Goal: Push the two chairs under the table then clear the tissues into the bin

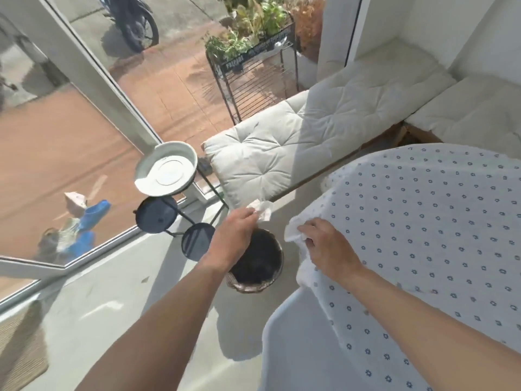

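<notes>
My left hand (235, 235) pinches a crumpled white tissue (262, 210) and hovers just above the far rim of the round wicker bin (258, 285), which stands on the floor with a dark inside. My right hand (328, 246) rests at the left edge of the table (437, 235), closed on a second white tissue (293, 231). A white cloth with small blue flowers covers the table. The pale curved back of a chair (296, 348) shows tucked against the table at bottom centre.
A black metal plant stand (172, 210) with a white dish and two dark round trays stands left of the bin. Behind lies a bench with white cushions (296, 148). Glass walls run along the left. A woven mat (19, 354) lies at the bottom left.
</notes>
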Available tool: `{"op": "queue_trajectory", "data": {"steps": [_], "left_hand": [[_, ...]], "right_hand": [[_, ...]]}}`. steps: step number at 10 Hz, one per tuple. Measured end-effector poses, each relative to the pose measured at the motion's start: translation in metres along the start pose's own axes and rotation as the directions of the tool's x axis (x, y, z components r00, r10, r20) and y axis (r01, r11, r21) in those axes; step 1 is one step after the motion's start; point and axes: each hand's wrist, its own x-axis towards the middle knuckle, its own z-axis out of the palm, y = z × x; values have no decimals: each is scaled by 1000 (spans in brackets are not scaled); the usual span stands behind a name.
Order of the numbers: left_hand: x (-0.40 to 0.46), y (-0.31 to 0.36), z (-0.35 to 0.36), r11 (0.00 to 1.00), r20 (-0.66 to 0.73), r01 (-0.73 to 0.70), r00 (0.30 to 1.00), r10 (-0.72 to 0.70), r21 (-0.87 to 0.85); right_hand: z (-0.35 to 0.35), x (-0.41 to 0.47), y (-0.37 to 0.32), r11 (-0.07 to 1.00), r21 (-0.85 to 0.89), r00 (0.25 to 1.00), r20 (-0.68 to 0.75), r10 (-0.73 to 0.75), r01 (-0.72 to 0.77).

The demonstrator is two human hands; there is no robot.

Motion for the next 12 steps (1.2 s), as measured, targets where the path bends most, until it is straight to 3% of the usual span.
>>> {"op": "queue_trajectory", "data": {"steps": [3,5,7,8,9,11,12], "left_hand": [[-61,-102,69,966,79,206,977,-196,-156],[-78,-150,178,905,146,365,929,-340,-219],[-69,-192,269,863,297,440,883,-364,-248],[-62,-208,296,930,470,352,841,-266,-103],[-58,-217,298,954,601,266,743,-296,141],[-56,-203,231,918,608,320,689,-394,233],[-52,-184,178,913,576,319,708,-408,255]], "right_hand": [[138,42,-31,1000,-5,993,112,30,-30],[254,48,13,994,-49,959,259,110,-101],[353,60,61,973,-142,903,366,224,-184],[373,58,74,956,-222,856,439,273,-191],[369,53,80,897,-424,805,485,342,-125],[312,47,56,876,-474,756,541,368,-87],[269,48,33,892,-440,798,500,337,-101]]}}
